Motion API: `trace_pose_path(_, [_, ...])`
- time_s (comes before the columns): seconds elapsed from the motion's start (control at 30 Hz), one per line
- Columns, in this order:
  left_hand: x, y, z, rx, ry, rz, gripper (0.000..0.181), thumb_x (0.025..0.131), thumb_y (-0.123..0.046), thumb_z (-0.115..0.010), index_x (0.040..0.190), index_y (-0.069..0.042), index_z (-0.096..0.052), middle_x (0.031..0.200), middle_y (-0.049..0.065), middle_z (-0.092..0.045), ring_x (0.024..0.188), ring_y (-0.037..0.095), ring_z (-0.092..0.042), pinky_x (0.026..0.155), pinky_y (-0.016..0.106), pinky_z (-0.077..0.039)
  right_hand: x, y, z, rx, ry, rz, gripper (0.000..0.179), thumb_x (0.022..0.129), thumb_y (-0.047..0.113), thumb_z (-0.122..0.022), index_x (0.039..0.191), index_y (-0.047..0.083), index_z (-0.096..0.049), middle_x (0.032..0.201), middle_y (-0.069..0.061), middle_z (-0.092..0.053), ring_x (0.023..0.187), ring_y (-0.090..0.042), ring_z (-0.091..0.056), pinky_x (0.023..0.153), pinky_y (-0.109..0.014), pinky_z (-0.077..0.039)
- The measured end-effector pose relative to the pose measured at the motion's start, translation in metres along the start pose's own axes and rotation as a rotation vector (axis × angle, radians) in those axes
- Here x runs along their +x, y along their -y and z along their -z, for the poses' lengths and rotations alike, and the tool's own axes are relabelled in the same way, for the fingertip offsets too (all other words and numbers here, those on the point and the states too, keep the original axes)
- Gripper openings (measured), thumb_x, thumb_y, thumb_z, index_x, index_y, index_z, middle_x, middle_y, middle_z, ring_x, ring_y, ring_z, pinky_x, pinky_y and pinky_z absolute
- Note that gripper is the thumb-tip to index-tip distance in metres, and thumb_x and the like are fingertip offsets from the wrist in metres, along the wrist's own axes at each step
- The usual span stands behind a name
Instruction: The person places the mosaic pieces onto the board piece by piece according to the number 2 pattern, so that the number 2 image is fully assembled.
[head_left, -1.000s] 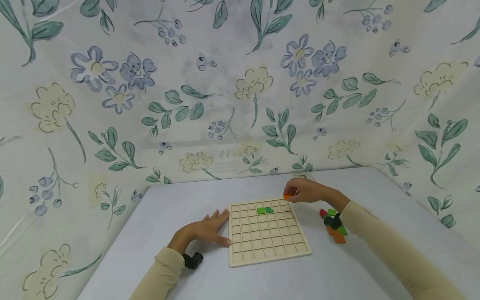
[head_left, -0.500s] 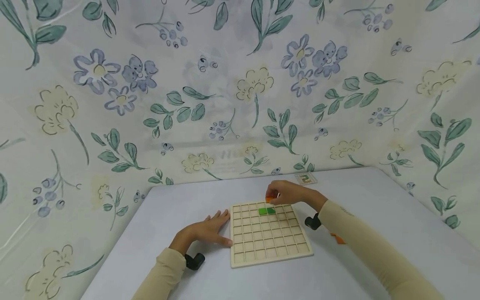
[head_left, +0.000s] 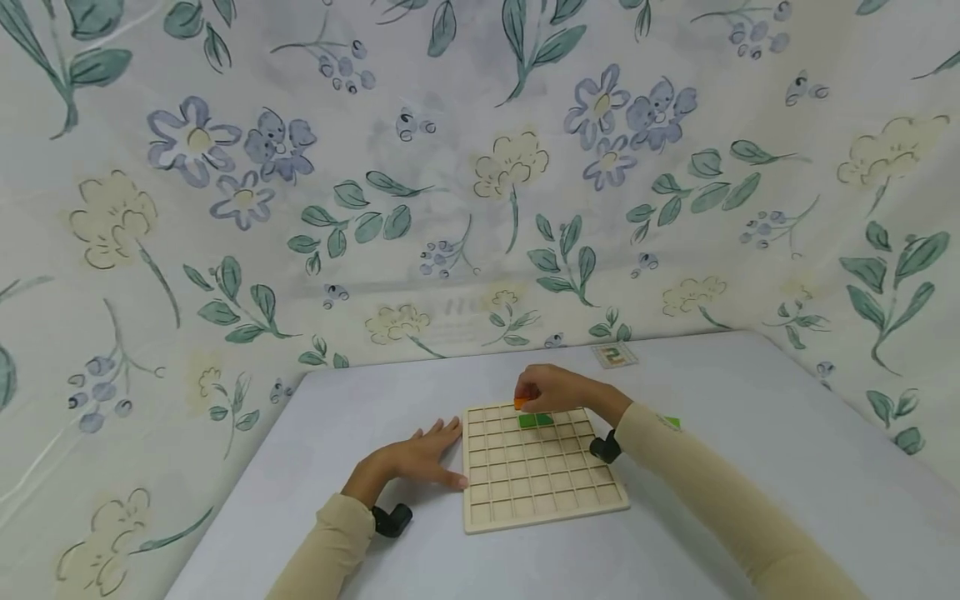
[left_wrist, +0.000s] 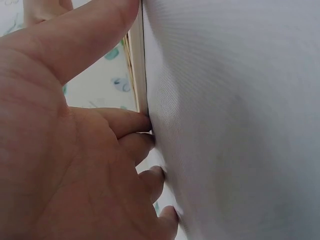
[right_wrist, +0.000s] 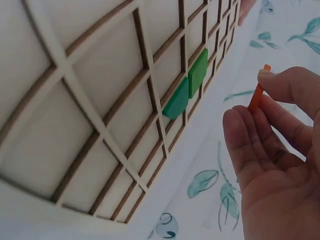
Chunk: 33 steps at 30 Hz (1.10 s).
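Note:
A pale wooden grid board point(head_left: 540, 483) lies flat on the table. My left hand point(head_left: 418, 458) rests beside its left edge with fingers spread, thumb and fingertips right at the rim. In the left wrist view those fingertips point(left_wrist: 145, 122) press down on the white surface. Over the board's far edge, my right hand point(head_left: 557, 388) pinches a thin orange tile point(right_wrist: 258, 92) between thumb and fingers. Below that hand, a light green square tile point(right_wrist: 198, 73) and a darker green tile with a rounded corner point(right_wrist: 177, 100) sit side by side in the grid.
A small pattern card point(head_left: 615, 355) lies at the back of the table point(head_left: 705, 367). A green piece point(head_left: 672, 422) shows past my right sleeve point(head_left: 697, 467), which covers the area below it. Flowered cloth point(head_left: 450, 208) hangs behind the table.
My right hand has moved left with the orange tile, from the board's far right corner to above its far edge near the green tiles. The left hand stays in place.

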<state>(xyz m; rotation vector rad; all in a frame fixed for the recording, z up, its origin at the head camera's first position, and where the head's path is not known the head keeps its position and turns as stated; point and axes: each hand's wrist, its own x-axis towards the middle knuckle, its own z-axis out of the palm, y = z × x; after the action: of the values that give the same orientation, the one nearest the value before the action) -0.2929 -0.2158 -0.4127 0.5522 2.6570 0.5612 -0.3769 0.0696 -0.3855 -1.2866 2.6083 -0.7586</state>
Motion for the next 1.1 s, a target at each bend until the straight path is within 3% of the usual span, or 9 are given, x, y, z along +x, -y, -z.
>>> trace_pose_path(0.2, [-0.003,0.001,0.000,-0.001,0.006,0.006,0.107,0.083,-0.053,-0.075,0.159,-0.003,-0.018,0.168,0.016,-0.012,0.156,0.039,-0.005,0.124,0.060,-0.005,0.009,0.005,-0.009,0.004,0.017,-0.039,0.011,0.094,0.016,-0.069,0.103,0.009,-0.069,0.101,-0.002,-0.063,0.088,-0.008,-0.060,0.079,-0.022,-0.053])
trace_pose_path(0.6, [-0.004,-0.001,0.001,-0.001,0.022,0.033,0.108,0.082,-0.053,-0.073,0.160,-0.004,-0.017,0.169,0.015,-0.010,0.156,0.038,-0.002,0.124,0.061,-0.003,0.016,0.007,-0.021,-0.023,0.027,-0.006,0.017,0.093,0.018,-0.072,0.105,0.006,-0.069,0.101,-0.005,-0.063,0.089,-0.010,-0.060,0.080,-0.023,-0.052])
trace_pose_path(1.1, [-0.003,0.000,-0.001,0.012,0.017,0.052,0.108,0.081,-0.055,-0.073,0.161,-0.009,-0.017,0.169,0.013,-0.010,0.157,0.036,-0.002,0.125,0.060,-0.003,0.019,0.011,-0.029,-0.068,0.024,0.010,0.011,0.090,0.012,-0.073,0.098,0.006,-0.070,0.097,-0.004,-0.064,0.087,-0.012,-0.058,0.078,-0.025,-0.051])
